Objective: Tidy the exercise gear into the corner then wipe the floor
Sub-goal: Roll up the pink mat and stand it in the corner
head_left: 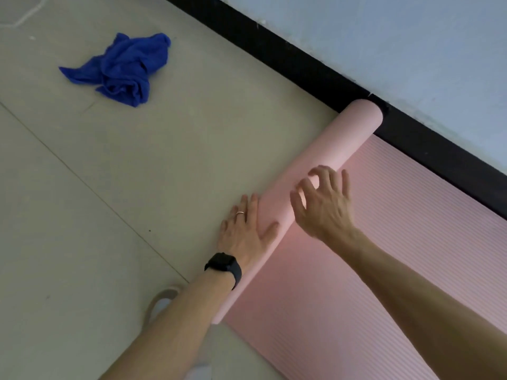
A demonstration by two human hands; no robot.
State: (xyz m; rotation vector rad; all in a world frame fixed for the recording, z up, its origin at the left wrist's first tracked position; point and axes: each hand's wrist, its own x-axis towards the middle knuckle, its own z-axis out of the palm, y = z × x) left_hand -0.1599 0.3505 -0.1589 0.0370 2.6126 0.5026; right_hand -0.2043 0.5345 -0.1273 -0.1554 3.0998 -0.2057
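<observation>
Pink exercise mat (384, 256) lay on the tiled floor (82, 215), partly rolled. The rolled section (326, 171) ran diagonally, its far end touching the black skirting board (301, 61) at the foot of the pale wall (411, 50). The flat, ribbed part of the mat extended to the right of the roll, along the skirting.

Left hand (244, 234) — released, fingers straight, palm down — pressed on the floor-side flank of the roll, thumb lying on top of it. It wore a ring (240, 213), with a black watch (223, 266) at the wrist.

Right hand (323, 204) sat over the top of the roll, fingers spread and loosely bent, grasping nothing; contact with the roll could not be told.

Blue cloth (123, 69) lay crumpled on the floor, well apart from the mat — beyond the roll, to the left. A light shoe (162, 300) showed partly under the left forearm.
</observation>
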